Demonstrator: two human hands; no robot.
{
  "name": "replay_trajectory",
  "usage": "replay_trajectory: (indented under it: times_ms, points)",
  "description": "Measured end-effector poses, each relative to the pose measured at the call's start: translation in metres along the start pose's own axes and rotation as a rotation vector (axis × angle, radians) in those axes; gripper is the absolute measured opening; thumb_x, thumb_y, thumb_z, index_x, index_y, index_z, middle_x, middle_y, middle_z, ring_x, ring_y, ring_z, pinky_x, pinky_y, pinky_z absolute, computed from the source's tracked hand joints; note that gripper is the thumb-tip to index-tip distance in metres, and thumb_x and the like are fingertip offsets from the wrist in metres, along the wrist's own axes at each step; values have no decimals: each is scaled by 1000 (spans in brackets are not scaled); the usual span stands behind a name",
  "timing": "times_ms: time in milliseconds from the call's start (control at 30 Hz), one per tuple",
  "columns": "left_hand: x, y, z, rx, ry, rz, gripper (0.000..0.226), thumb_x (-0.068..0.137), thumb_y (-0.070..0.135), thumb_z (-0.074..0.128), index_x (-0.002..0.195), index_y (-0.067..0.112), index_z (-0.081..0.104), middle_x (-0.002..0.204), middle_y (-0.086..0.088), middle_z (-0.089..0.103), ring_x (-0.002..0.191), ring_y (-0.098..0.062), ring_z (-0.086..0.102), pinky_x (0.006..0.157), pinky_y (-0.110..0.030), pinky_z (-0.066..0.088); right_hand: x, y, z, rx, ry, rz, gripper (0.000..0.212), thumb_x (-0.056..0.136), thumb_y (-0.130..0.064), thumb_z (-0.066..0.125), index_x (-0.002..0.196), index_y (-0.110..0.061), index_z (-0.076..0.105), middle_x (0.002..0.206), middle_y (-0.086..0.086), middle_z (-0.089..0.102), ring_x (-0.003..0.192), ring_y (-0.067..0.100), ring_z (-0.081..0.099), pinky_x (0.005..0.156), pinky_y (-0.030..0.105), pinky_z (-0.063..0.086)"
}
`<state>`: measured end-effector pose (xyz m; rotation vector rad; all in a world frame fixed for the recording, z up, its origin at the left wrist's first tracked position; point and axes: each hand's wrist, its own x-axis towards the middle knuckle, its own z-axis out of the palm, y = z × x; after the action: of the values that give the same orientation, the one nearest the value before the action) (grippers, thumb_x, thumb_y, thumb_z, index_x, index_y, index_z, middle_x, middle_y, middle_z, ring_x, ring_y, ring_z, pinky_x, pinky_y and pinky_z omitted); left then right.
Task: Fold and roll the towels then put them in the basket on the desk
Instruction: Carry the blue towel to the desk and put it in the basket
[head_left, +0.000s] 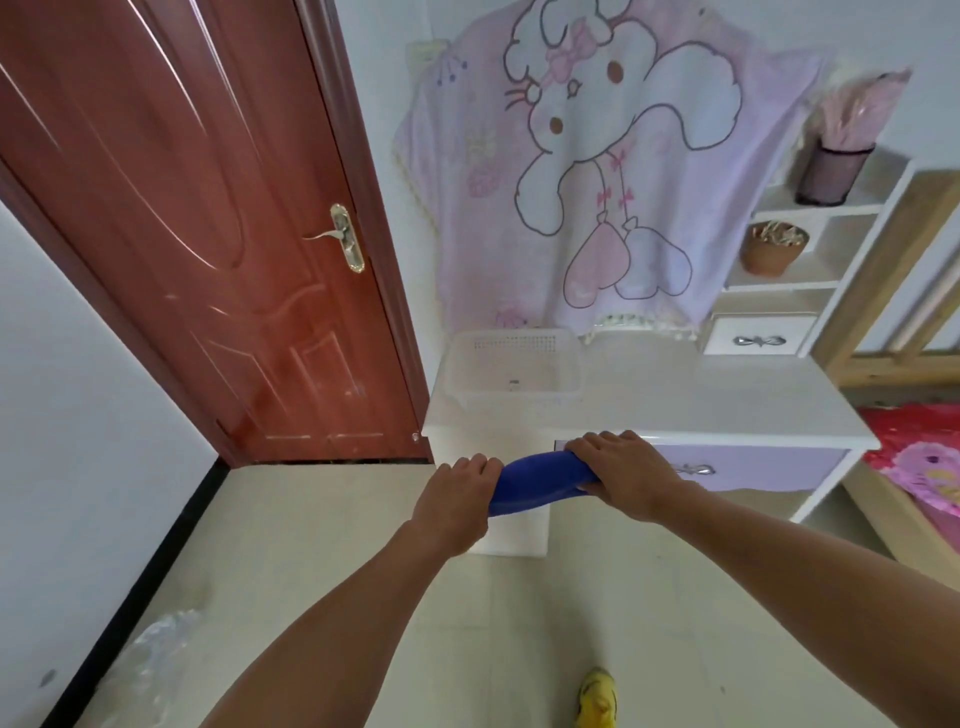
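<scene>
- Blue towel: we see it bunched into a thick, slightly bowed roll, held in the air in front of the tabletop's near edge and not touching it.
- The left grip is curled round the towel's left end, knuckles up.
- The right grip wraps over the towel's right end, fingers bent down across it; this end sits a little higher than the other.
- A pale see-through basket stands at the back left corner of the white tabletop, well apart from the towel; we cannot tell what the small dark spot on its floor is.
- Below the tabletop's edge, just beside the right grip, we see a lilac drawer with a bow-shaped handle.
- A pink cartoon blanket hangs on the wall behind the tabletop.
- White shelves rise at the back right, with a brown pot on one level and a dark mesh cup on top.
- A reddish-brown door stands closed on the left.
- A bed with a red cover lies at the right.
- A yellow shoe shows on the pale floor.
</scene>
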<state>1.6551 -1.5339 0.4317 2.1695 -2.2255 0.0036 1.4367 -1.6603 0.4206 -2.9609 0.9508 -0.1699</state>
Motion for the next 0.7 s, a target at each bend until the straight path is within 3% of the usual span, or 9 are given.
replay_trajectory:
  times_ms: [333, 500, 600, 700]
  points:
    - [197, -68, 23, -80, -54, -59, 39, 87, 12, 54, 125, 17, 44, 117, -2, 54, 98, -18, 54, 85, -28, 44, 182, 128, 23, 96, -44, -10, 38, 89, -33, 64, 124, -26, 51, 117, -6, 62, 101, 14, 61, 87, 25, 40]
    - [258, -97, 37, -208, -140, -167, 34, 87, 16, 54, 120, 16, 45, 117, -3, 51, 94, -18, 57, 84, -30, 50, 258, 166, 28, 219, -189, 60, 35, 88, -31, 62, 120, -30, 49, 116, -9, 61, 99, 13, 58, 84, 23, 42]
    - [289, -119, 48, -329, -191, -252, 34, 86, 15, 52, 119, 14, 46, 115, -3, 52, 95, -21, 57, 83, -32, 50, 300, 182, 38, 360, -254, 128, 33, 86, -28, 63, 117, -29, 50, 110, -8, 64, 94, 13, 58, 80, 23, 43]
    - [310, -138, 65, -551, -211, -366, 34, 80, 13, 53, 114, 15, 47, 106, -2, 59, 89, -20, 60, 79, -33, 53, 340, 194, 50, 543, -285, 225, 40, 83, -24, 65, 119, -27, 49, 107, -3, 65, 92, 17, 60, 81, 32, 50]
